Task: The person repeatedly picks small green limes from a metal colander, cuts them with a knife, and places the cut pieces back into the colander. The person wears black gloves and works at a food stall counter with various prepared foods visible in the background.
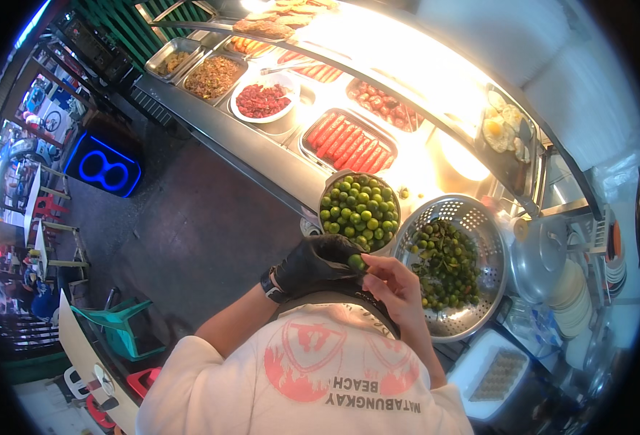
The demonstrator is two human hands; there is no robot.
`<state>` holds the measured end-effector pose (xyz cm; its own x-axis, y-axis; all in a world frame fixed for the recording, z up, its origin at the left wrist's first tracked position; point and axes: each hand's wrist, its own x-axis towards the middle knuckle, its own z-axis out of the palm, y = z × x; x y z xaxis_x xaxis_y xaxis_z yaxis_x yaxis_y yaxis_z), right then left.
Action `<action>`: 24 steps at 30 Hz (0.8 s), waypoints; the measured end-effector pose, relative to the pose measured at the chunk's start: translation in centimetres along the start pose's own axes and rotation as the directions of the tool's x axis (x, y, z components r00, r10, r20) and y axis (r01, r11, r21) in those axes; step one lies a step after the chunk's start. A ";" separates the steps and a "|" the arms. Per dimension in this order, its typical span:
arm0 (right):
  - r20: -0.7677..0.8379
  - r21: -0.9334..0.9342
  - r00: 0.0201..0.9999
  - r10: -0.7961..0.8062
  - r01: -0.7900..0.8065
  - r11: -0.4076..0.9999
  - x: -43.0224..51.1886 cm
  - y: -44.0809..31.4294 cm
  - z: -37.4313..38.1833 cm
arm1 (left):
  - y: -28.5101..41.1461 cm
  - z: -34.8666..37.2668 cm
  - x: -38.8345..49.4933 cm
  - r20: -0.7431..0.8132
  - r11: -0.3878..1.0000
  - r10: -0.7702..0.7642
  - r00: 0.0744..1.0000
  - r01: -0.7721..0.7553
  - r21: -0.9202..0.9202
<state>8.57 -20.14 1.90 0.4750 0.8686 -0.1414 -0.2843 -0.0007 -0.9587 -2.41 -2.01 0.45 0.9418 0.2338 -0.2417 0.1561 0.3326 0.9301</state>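
Note:
Close to my chest, my left hand (320, 261), in a black glove, meets my bare right hand (393, 280). One green calamansi (357, 263) sits between them, touched by the glove and pinched by the right thumb and fingers. Just beyond stands a round container (398, 209) heaped with green calamansi fruits (360, 209). To its right, a perforated metal colander (491, 255) holds smaller-looking green fruits mixed with leaves (450, 269). The gloved palm is hidden.
Past the container lies a steel counter (265, 157) with a tray of red sausages (350, 142), a white bowl of red meat (262, 100) and other food trays. Stacked plates (570, 299) and an egg tray (499, 375) are at right; a green chair (127, 326) stands at lower left.

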 end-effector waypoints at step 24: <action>-0.594 -0.184 0.802 0.061 -0.209 0.960 -4.7 4.8 -8.8 | -2.7 -4.9 19.4 0.194 0.013 0.192 0.962 -0.200 0.980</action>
<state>12.26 -28.62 -4.23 0.8583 0.4026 -0.3181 -0.2187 -0.2737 -0.9366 13.97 6.08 -8.14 0.9937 0.1120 -0.0002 0.1058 -0.9375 0.3315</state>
